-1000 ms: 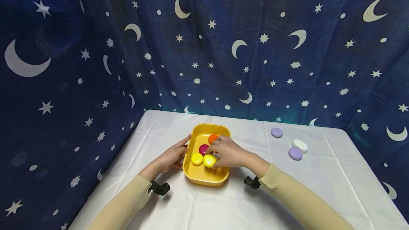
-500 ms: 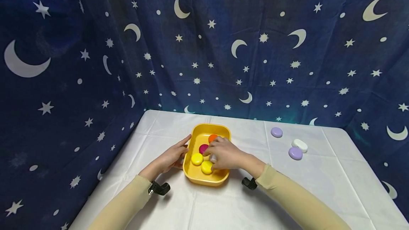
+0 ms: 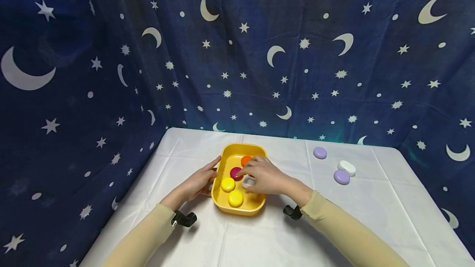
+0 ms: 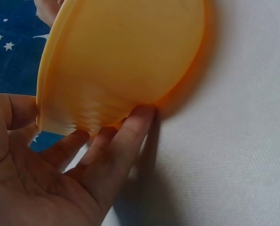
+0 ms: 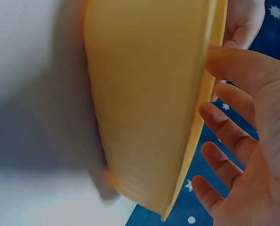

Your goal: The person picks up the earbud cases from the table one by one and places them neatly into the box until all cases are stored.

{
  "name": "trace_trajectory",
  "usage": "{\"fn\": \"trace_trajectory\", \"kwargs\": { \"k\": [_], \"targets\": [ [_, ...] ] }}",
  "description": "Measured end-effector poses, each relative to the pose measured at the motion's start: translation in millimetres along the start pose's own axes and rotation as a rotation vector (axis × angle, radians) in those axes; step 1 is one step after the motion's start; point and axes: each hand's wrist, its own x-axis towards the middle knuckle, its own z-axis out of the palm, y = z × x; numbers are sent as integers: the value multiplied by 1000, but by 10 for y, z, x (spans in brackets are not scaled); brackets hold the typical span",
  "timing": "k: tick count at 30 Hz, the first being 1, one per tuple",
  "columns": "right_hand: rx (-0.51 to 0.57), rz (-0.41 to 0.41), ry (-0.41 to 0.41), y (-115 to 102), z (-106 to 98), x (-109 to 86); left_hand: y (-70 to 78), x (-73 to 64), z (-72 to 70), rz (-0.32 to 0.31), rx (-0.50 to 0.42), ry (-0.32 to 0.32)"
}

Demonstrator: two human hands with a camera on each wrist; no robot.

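Note:
A yellow plastic tray (image 3: 239, 211) holds several glossy, rounded discs. My left hand (image 3: 197, 182) steadies its left side; in the left wrist view the fingertips (image 4: 142, 113) touch the outer wall and rim. My right hand (image 3: 269, 176) reaches over the right rim, with fingers loosely bent and spread in the right wrist view. Its index fingertip is right at a magenta disc (image 3: 235, 173), and its thumb is by a greyish translucent disc (image 3: 248, 182). Two yellow discs, a left one (image 3: 228, 184) and a nearer one (image 3: 235, 198), lie in front. An orange disc (image 3: 246, 160) lies behind, partly hidden.
On the white-covered table (image 3: 297, 234), right of the tray, lie a far lilac disc (image 3: 320, 153), a white oval piece (image 3: 346, 167) and a nearer lilac disc (image 3: 342, 176). A dark blue curtain (image 3: 256, 52) with moons and stars hangs behind.
The right-hand yellow disc has moved toward the tray's near end and left my right hand. The greyish disc now shows beneath that hand. My left hand keeps its place.

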Motion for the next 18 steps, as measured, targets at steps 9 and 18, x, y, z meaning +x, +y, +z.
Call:
{"fn": "trace_trajectory", "kwargs": {
  "k": [9, 18],
  "targets": [
    [78, 83, 91, 117, -165, -150, -17, 11, 14, 12, 19, 15],
    [120, 154, 173, 280, -284, -374, -27, 16, 23, 13, 38, 28]
  ]
}}
